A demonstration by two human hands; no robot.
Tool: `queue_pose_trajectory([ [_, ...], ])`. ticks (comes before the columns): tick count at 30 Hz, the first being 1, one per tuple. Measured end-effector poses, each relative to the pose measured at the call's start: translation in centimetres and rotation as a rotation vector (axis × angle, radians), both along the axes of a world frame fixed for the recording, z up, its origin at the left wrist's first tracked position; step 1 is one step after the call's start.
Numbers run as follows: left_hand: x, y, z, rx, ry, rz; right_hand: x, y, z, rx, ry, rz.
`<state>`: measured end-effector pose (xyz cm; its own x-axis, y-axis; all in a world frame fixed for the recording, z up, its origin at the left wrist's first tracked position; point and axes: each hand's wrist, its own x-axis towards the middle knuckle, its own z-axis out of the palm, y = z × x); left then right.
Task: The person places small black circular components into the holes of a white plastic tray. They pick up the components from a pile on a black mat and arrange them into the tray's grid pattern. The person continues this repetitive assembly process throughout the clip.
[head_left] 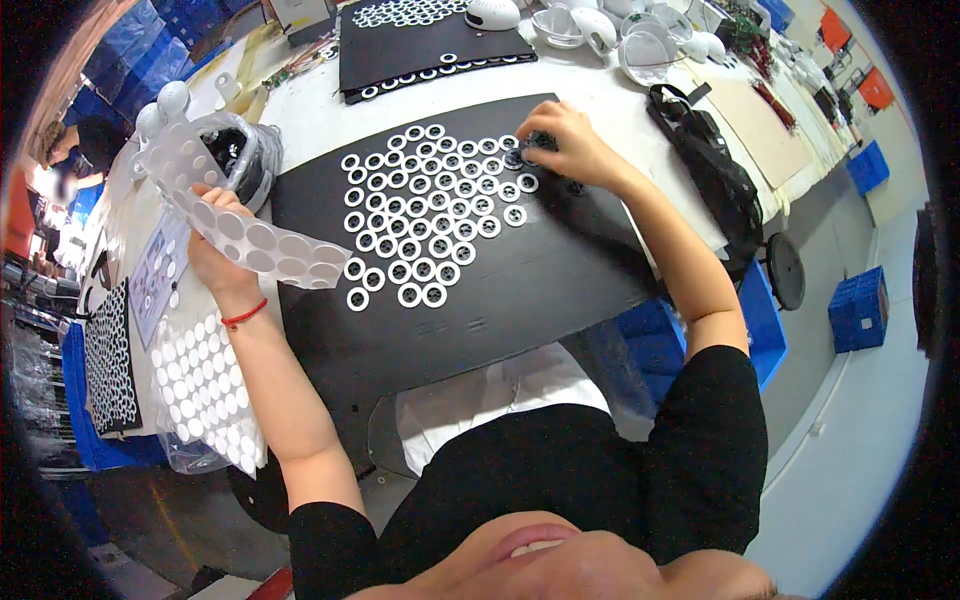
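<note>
Left hand [215, 262]: fingers closed on the edge of a translucent strip of round discs [262, 240]. The strip slants down to the right, its lower end just beside the nearest rings on the black board [480, 330].

Right hand [570, 145]: above the board's far right part, fingers bent, thumb and fingertips at a cluster of small dark round pieces [543, 142]. Whether it grips one cannot be told; the gap between the fingertips is unclear.

White rings with dark centres [438, 201] lie in a loose, uneven group over the board's left and middle part, between the two hands. An open plastic bag with dark contents [268, 165] stands behind the left hand. Sheets of white discs [200, 385] lie left of the forearm. Beyond the board, a stack of black boards [430, 62] carries similar rings.
</note>
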<state>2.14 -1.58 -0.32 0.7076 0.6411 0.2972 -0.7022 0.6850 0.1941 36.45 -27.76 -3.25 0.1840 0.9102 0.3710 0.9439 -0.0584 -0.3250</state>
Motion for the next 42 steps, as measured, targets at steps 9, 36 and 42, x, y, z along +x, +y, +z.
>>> queue_pose_trajectory([
  [9,0.3,-1.0,0.8,0.062,0.023,0.077,-1.4,0.7,0.0,-0.17,-0.314,0.022],
  [36,-1.3,1.4,-1.1,0.203,0.458,0.528,6.6,5.0,2.7,-0.16,0.276,-0.002],
  [42,-1.8,3.1,-2.3,0.427,0.107,0.165,6.6,3.9,0.5,-0.361,0.185,0.004],
])
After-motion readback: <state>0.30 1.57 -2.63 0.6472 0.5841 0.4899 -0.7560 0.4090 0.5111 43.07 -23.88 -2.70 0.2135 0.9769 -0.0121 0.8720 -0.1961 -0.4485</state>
